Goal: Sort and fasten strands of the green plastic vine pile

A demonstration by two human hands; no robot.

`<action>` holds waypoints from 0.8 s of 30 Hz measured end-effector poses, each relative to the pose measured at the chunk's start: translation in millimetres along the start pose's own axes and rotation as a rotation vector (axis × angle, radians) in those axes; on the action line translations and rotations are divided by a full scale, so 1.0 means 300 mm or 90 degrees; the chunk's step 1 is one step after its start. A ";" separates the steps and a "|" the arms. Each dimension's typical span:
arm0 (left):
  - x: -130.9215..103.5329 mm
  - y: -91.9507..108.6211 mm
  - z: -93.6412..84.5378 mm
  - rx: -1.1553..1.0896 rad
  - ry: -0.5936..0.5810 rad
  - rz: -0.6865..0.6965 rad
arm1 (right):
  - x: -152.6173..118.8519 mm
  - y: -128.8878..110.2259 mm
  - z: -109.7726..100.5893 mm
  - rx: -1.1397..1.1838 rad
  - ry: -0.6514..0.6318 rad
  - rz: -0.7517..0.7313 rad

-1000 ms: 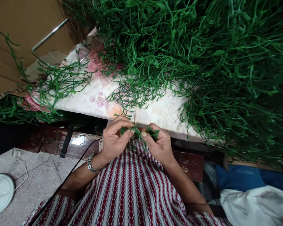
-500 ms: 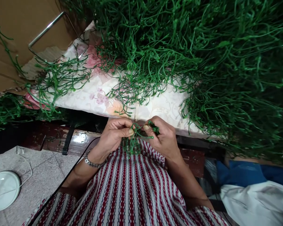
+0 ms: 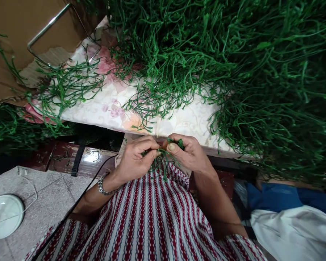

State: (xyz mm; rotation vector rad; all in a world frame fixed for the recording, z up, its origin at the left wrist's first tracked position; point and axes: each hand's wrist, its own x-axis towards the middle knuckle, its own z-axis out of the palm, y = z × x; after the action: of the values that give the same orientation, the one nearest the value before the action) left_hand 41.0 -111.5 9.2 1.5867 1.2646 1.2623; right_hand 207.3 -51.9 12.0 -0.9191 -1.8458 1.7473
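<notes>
Thin green stems with small forked tips, perhaps plastic, hang between my hands above my striped apron. My left hand [image 3: 139, 158], a metal watch on its wrist, pinches some of these green stems [image 3: 165, 167] between thumb and forefinger. Close beside it, almost touching, my right hand [image 3: 188, 154] is closed with its thumb pressed on the forefinger. A small dark green bunch [image 3: 180, 143] sticks out from its curled fingers. Exactly how the stems meet between the fingertips is hidden.
A large heap of green stems [image 3: 247, 69] covers the floral cloth [image 3: 190, 123] ahead and right. A smaller pile [image 3: 73, 85] lies left, by a cardboard box [image 3: 11, 72] with a metal wire frame [image 3: 50, 24]. A white round lid-like object [image 3: 5, 216] is on the floor.
My hands have come closer together, the left moving slightly right. The stem that pointed right from my left fingertips now droops between the hands.
</notes>
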 end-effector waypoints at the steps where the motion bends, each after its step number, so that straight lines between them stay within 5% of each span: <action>1: -0.002 0.001 0.001 0.033 0.007 0.031 | 0.004 0.004 0.002 0.013 -0.014 0.001; 12: -0.029 -0.026 0.003 0.191 -0.017 0.230 | -0.008 0.027 -0.010 -0.002 -0.100 0.024; 24: -0.027 -0.059 0.005 -0.022 -0.034 0.274 | 0.015 0.024 -0.028 -0.091 -0.223 -0.172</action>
State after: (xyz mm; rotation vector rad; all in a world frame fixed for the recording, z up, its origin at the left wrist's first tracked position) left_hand 37.9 -114.8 -9.7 1.9204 0.8880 1.4779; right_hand 211.3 -42.9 5.1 -0.4004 -2.2187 1.7043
